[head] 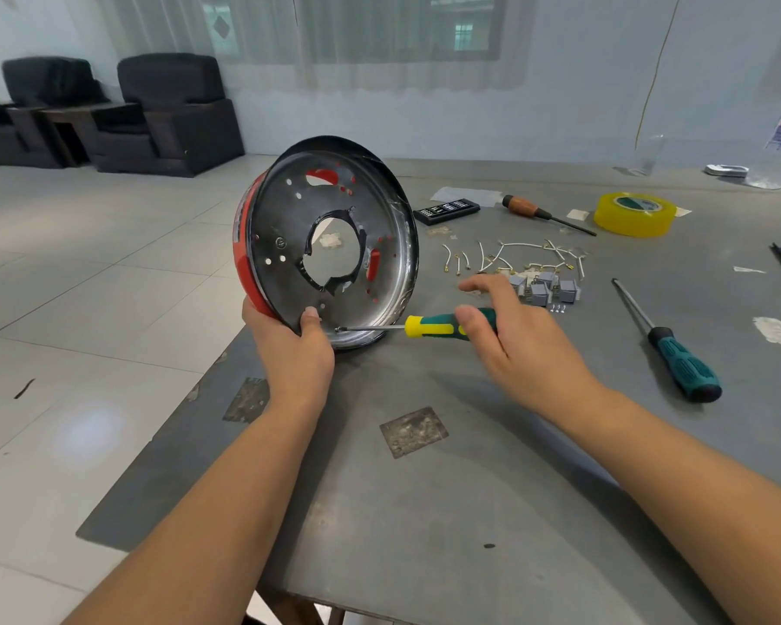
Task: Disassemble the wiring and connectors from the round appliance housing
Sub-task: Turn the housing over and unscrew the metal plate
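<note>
The round housing (289,227), red outside and bare metal inside with a large centre hole, stands tilted on its edge near the table's left border. My left hand (289,342) grips its lower rim, thumb inside. My right hand (510,336) holds the green and yellow screwdriver (429,326) by the handle, index finger stretched out; the tip touches the inner wall at the bottom of the housing. Removed white wires (515,257) and grey connectors (544,288) lie on the table behind my right hand.
On the grey table (424,512) lie a teal-handled screwdriver (668,345) at right, a wooden-handled screwdriver (546,214), a yellow tape roll (634,214) and a black bit case (447,209) further back. The table's left edge runs just under the housing.
</note>
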